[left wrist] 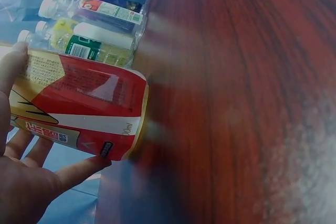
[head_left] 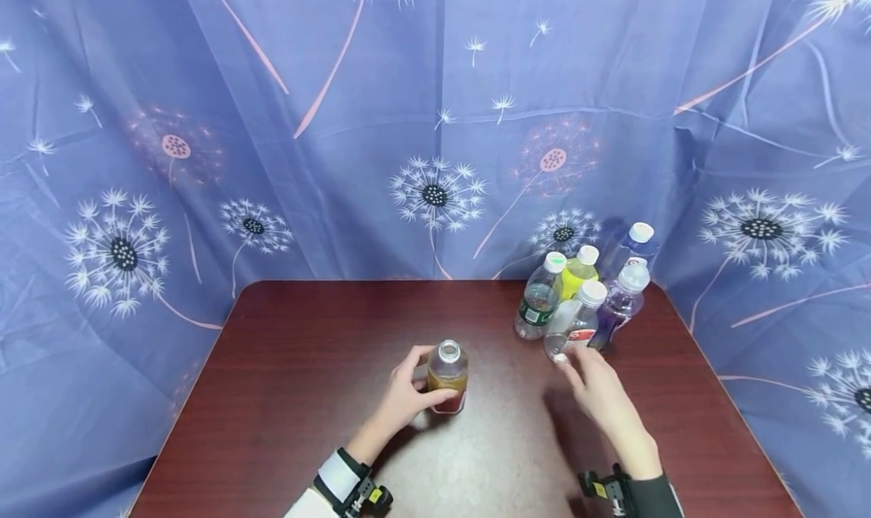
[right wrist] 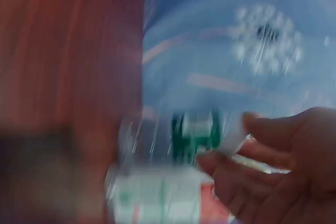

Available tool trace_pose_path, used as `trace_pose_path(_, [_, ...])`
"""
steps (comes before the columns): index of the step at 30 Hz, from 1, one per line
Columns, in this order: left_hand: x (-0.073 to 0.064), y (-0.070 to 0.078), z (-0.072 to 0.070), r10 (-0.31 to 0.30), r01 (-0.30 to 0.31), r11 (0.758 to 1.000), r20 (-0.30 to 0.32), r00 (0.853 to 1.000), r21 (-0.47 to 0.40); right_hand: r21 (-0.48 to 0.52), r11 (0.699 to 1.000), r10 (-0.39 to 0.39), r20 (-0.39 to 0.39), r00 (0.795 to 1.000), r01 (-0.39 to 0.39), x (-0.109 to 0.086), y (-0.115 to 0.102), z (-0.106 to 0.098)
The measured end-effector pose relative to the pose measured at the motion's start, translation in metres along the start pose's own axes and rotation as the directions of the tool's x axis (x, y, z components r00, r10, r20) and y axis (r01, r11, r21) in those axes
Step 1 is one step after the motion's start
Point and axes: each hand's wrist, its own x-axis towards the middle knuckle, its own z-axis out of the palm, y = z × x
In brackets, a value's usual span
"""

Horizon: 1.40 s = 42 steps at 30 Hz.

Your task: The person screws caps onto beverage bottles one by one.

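Observation:
My left hand [head_left: 404, 397] grips an uncapped clear plastic bottle [head_left: 448, 378] with a red and gold label, its thumb and fingers round the sides. The bottle stands upright on the table, its mouth bare. In the left wrist view its label [left wrist: 89, 98] shows large, with the fingers [left wrist: 79, 174] spread along it. Toward the right, my right hand [head_left: 605, 393] pinches a small white bottle cap [head_left: 560, 358] between thumb and fingertips, in front of the grouped bottles. Motion blurs the right wrist view, where the cap [right wrist: 233, 139] shows whitish between the fingers.
Several capped bottles stand together at the table's back right: a green-labelled one [head_left: 537, 306], a yellow one [head_left: 577, 274], a clear one with a red-and-white label [head_left: 571, 325], a purple one [head_left: 619, 306] and a blue one [head_left: 636, 249]. A blue dandelion-print curtain [head_left: 340, 200] hangs behind the brown table [head_left: 306, 352].

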Motion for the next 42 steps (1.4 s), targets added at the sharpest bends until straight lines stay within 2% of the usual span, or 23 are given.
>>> trace_pose_path(2, [-0.001, 0.0, 0.0, -0.006, 0.006, 1.0, 0.001, 1.0, -0.009, 0.069, 0.993, -0.094, -0.025, 0.995, 0.096, 0.009, -0.018, 0.006])
trace_pose_path(4, [-0.001, 0.0, 0.001, -0.006, 0.006, 1.0, 0.0, 1.0, -0.017, 0.164, 0.973, -0.164, -0.024, 0.986, 0.165, 0.018, -0.037, 0.01])
trace_pose_path(7, [-0.001, -0.001, 0.002, -0.008, 0.008, 1.0, -0.003, 1.0, -0.017, 0.292, 0.924, -0.258, 0.001, 0.966, 0.246, 0.032, -0.066, 0.015])
trace_pose_path(9, [0.001, -0.001, 0.004, -0.003, 0.003, 1.0, 0.002, 1.0, -0.013, 0.342, 0.891, -0.321, 0.012, 0.947, 0.297, 0.041, -0.082, 0.017])
trace_pose_path(12, [0.003, 0.0, 0.008, 0.004, -0.004, 1.0, 0.018, 1.0, -0.009, 0.347, 0.852, -0.423, 0.019, 0.906, 0.391, 0.051, -0.098, 0.022])
trace_pose_path(14, [0.005, 0.0, 0.011, 0.012, -0.012, 1.0, 0.027, 1.0, -0.012, 0.326, 0.839, -0.469, 0.028, 0.883, 0.436, 0.055, -0.103, 0.025])
trace_pose_path(18, [0.007, 0.0, 0.014, 0.03, -0.03, 0.999, 0.025, 0.999, -0.023, 0.288, 0.829, -0.514, 0.05, 0.857, 0.48, 0.059, -0.106, 0.03])
trace_pose_path(28, [0.006, -0.001, 0.014, 0.035, -0.035, 0.999, 0.033, 0.999, -0.016, 0.272, 0.826, -0.537, 0.114, 0.836, 0.494, 0.058, -0.106, 0.036])
trace_pose_path(34, [0.007, 0.0, 0.014, 0.02, -0.019, 0.999, 0.051, 0.999, -0.03, 0.252, 0.838, -0.522, 0.111, 0.846, 0.484, 0.056, -0.105, 0.038])
trace_pose_path(42, [0.006, 0.0, 0.015, 0.01, -0.009, 1.0, 0.042, 0.999, -0.015, 0.233, 0.851, -0.507, 0.122, 0.853, 0.472, 0.055, -0.105, 0.037])
